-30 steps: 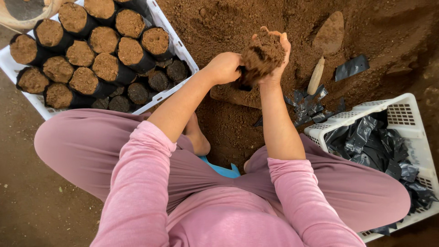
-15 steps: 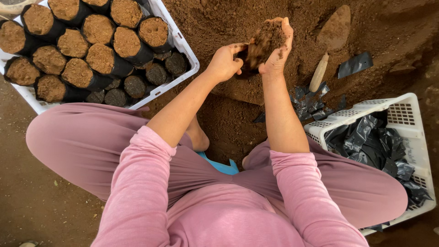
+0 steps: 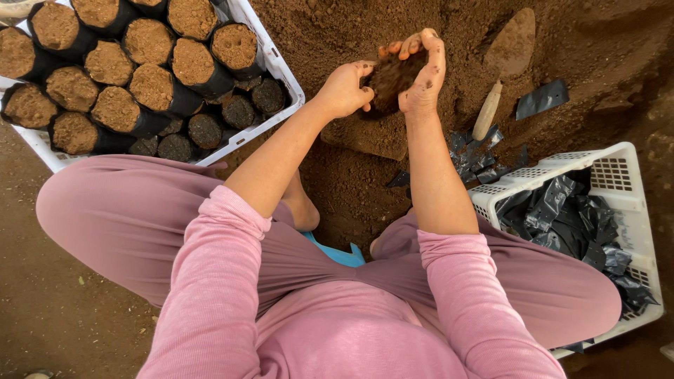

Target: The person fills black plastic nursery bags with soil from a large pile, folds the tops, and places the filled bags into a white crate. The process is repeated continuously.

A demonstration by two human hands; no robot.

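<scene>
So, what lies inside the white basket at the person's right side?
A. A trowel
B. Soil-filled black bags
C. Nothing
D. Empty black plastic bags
D: the white basket on the right holds crumpled empty black plastic bags, while the soil-filled bags stand in the other crate on the left, and the trowel lies on the soil heap.

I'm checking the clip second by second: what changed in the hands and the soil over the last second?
Both hands stayed raised over the soil heap. The right hand still cups the clump of soil, which looks smaller and more enclosed; the left hand closed in against it. Nothing was put down. The trowel and both crates kept their places.
</scene>
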